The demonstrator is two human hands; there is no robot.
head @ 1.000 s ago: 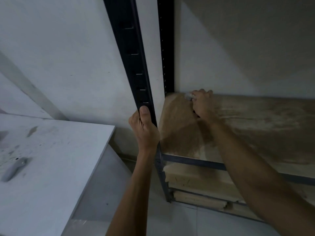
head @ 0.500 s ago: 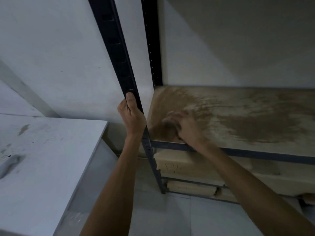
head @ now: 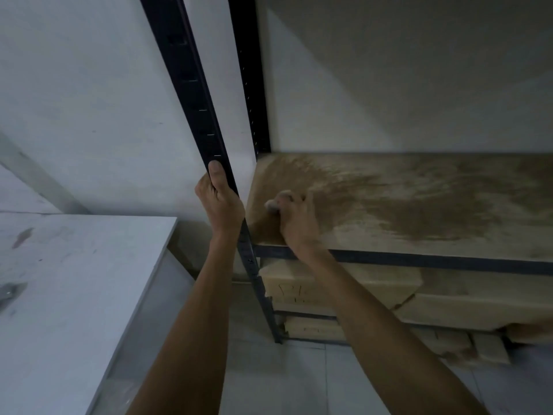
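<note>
My left hand (head: 220, 202) grips the dark metal front post (head: 194, 94) of a shelving rack, thumb pointing up along it. My right hand (head: 294, 215) rests on the dusty wooden shelf board (head: 419, 205) near its front left corner, fingers curled around a small pale wad (head: 271, 205) that looks like a cloth. The board shows brown dust streaks across its surface. A second dark post (head: 250, 85) stands at the rack's back left corner against the wall.
A white table (head: 74, 295) stands to the left with a grey object (head: 12, 290) at its edge. Cardboard boxes (head: 344, 289) fill the lower shelves. A dark rail (head: 434, 262) fronts the board. Grey tiled floor (head: 269, 378) lies below.
My right hand has swept from the shelf's back left corner toward the front left with the wad. The left hand has kept its grip on the post.
</note>
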